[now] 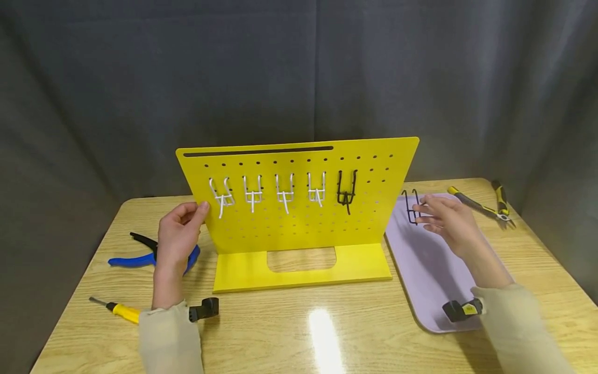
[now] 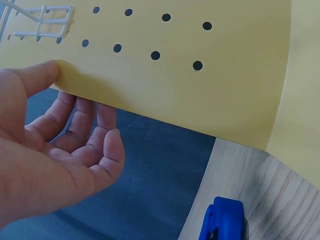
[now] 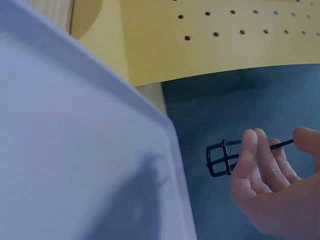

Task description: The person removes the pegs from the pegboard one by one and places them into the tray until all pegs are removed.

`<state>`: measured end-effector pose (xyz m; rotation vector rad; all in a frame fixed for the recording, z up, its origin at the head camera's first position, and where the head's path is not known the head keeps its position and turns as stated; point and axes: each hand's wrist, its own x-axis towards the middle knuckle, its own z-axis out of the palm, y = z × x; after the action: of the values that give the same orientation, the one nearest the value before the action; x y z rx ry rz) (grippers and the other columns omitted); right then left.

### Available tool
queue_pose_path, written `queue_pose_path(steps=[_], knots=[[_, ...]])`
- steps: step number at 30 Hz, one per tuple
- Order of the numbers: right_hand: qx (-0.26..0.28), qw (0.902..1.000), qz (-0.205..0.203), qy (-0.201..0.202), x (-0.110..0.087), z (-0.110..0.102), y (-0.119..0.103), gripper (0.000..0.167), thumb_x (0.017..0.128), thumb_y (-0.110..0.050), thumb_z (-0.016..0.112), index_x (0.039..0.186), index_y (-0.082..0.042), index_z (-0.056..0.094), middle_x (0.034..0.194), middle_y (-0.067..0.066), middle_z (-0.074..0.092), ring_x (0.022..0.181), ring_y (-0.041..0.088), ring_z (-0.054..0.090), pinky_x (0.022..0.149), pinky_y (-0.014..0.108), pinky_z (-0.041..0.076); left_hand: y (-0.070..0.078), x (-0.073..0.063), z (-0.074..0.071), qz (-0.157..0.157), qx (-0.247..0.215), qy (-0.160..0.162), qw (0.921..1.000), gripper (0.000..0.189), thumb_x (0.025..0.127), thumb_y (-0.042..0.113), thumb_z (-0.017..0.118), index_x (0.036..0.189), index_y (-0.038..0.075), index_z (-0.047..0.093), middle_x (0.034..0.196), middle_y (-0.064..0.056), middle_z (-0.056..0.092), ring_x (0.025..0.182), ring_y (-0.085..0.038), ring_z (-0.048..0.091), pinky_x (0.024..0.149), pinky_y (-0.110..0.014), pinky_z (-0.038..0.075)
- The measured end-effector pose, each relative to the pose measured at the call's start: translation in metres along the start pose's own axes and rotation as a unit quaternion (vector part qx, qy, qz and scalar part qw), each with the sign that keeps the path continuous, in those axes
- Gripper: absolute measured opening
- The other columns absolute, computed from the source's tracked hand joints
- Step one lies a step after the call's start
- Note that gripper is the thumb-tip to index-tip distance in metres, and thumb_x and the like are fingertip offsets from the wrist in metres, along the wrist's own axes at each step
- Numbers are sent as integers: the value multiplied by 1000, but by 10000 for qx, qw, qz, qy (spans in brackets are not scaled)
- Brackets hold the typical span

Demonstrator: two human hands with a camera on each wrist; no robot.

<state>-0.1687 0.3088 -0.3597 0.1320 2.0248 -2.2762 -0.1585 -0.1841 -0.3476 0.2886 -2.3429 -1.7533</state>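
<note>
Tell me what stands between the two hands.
In the head view the yellow pegboard stands between the left hand, which touches its left edge, and the right hand, which pinches a black hook.

The head camera looks from high up, forward and down, and sees the whole table [image 1: 299,322] from a little way back. The left wrist camera sits very close to the left hand [image 2: 55,150] and looks up along the edge of the yellow board [image 2: 200,90]. The right wrist camera is very close too, low over the purple tray [image 3: 75,150]. All three views share the yellow board
</note>
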Motion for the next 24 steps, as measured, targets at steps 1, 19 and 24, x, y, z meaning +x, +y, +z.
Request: queue_pose_path(steps=[1,19,24], knots=[[-64,10000,60,-14,2,0,2,11,97,-24,59,98,-14,64,91,-3,73,77,13,69,67,23,53,0,0,0,2,-8,5,10000,47,95,38,59,116,-3,60,93,2,57,96,-20,53,79,-23,42],[-991,9919,792,51,33,-3,25,68,93,-43,60,135,7,41,88,-9,71,80,11,69,72,24,53,1,1,0,-78,-54,-46,9999,47,95,38,58,118,-3,59,95,0,57,94,-17,52,80,-26,40],[-1071,9912,780,-29,38,-3,26,68,97,-38,55,140,11,35,88,-8,71,78,10,69,70,24,54,1,1,-1,-104,-23,-34,9999,47,95,38,58,118,-3,59,95,1,57,95,-19,52,79,-25,40]])
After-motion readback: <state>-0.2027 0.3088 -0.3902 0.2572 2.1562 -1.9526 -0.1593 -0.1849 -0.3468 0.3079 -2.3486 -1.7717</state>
